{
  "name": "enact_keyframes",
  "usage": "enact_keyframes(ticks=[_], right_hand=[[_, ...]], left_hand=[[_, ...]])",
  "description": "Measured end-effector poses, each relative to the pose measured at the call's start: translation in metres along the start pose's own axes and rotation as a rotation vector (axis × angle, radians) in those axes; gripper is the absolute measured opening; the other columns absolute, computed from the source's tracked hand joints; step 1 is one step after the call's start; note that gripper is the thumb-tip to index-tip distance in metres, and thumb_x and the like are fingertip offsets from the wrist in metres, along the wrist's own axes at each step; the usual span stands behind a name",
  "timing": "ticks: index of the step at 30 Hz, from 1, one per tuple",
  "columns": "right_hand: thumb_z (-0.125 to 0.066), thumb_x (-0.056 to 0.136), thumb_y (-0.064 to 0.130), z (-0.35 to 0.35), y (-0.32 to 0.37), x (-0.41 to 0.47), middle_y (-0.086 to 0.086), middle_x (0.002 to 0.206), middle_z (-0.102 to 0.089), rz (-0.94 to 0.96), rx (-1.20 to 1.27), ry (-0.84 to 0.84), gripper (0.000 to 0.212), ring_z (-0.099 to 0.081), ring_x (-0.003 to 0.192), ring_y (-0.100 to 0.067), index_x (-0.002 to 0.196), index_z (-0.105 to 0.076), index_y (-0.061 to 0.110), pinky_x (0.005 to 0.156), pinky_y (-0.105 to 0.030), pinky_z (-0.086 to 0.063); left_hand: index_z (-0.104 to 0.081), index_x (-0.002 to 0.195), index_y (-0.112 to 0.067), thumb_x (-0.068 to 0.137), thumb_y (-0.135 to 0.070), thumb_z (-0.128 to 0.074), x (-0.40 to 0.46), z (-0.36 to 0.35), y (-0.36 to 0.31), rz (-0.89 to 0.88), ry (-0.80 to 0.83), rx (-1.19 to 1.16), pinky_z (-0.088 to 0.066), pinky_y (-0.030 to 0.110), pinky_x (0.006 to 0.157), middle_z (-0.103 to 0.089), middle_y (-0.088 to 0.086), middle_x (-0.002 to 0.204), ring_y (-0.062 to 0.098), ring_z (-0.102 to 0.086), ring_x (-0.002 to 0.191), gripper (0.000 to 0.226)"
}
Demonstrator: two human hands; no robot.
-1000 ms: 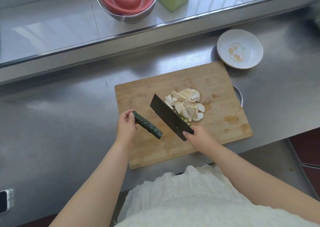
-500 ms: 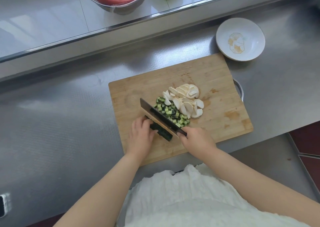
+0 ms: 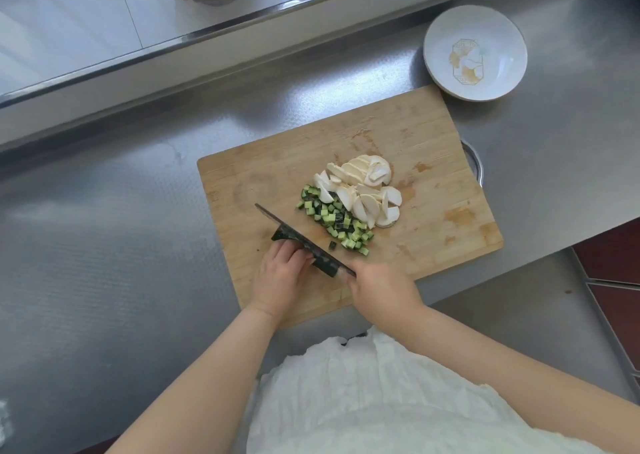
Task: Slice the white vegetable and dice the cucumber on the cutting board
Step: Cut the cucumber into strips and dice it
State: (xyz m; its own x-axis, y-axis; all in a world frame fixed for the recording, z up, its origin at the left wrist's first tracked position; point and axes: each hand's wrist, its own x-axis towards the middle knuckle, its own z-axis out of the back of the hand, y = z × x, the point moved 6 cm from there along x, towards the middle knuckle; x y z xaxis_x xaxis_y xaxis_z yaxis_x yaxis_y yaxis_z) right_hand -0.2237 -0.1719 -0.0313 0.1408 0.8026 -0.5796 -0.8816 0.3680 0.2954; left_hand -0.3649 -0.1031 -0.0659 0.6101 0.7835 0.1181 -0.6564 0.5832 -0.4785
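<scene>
Change: since a second ago, cucumber piece (image 3: 282, 236) lowered from mid-air onto cutting board (image 3: 263, 176).
Grip: left hand (image 3: 282, 270) curls over it; right hand (image 3: 381, 289) clasps knife (image 3: 294, 234) handle.
Handling: firm, wet-skinned; likely rolls, so pin behind blade.
Done: white slices (image 3: 362, 190), cucumber dice (image 3: 334, 220).

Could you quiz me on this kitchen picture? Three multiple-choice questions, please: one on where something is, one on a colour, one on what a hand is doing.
1. Where is the white plate?
A. On the counter beyond the cutting board's far right corner
B. On the board
C. On the person's lap

2. What colour are the diced cucumber pieces?
A. Orange
B. Green
C. Purple

3. What is the right hand doing?
A. Lying flat on the counter
B. Lifting the plate
C. Gripping the knife

Answers: 1 A, it sits on steel off the board; 2 B, green flesh, dark skin; 3 C, fingers wrap the handle.
</scene>
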Motion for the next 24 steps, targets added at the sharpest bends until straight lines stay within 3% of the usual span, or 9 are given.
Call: enact_keyframes(ticks=[4,8,16,24], right_hand=[[-0.036,0.100,0.036,0.002,-0.002,-0.004,0.002,0.067,-0.050,-0.016,0.002,0.021,0.026,-0.043,0.059,-0.022,0.100,-0.056,0.020,0.043,-0.029,-0.024],[-0.035,0.100,0.040,0.001,-0.001,-0.003,-0.002,0.075,-0.061,-0.020,-0.002,0.035,0.030,-0.045,0.058,-0.022,0.100,-0.058,0.020,0.045,-0.028,-0.029],[-0.034,0.101,0.037,-0.004,-0.001,0.003,-0.003,0.080,-0.062,-0.029,-0.036,0.071,0.030,-0.047,0.061,-0.023,0.103,-0.058,0.021,0.045,-0.027,-0.028],[-0.036,0.101,0.032,0.001,0.002,0.009,0.002,0.066,-0.042,-0.060,-0.034,0.153,0.028,-0.046,0.062,-0.021,0.096,-0.058,0.015,0.041,-0.026,-0.023]], left_hand=[[-0.070,0.081,-0.002,0.090,-0.022,-0.054,0.002,0.002,0.002,-0.023,0.010,-0.021,-0.053,0.041,0.065,-0.067,0.012,0.089,0.033,-0.061,0.082,0.027],[-0.071,0.081,-0.002,0.090,-0.022,-0.056,-0.001,0.000,0.004,-0.011,-0.019,-0.031,-0.052,0.040,0.064,-0.067,0.011,0.088,0.033,-0.060,0.080,0.026],[-0.071,0.084,-0.003,0.088,-0.019,-0.060,-0.002,-0.006,0.008,0.014,-0.020,-0.047,-0.051,0.039,0.067,-0.066,0.011,0.089,0.032,-0.059,0.082,0.020],[-0.070,0.084,-0.004,0.088,-0.018,-0.059,-0.003,-0.008,0.010,0.009,-0.024,-0.055,-0.049,0.036,0.069,-0.065,0.010,0.089,0.028,-0.056,0.083,0.018]])
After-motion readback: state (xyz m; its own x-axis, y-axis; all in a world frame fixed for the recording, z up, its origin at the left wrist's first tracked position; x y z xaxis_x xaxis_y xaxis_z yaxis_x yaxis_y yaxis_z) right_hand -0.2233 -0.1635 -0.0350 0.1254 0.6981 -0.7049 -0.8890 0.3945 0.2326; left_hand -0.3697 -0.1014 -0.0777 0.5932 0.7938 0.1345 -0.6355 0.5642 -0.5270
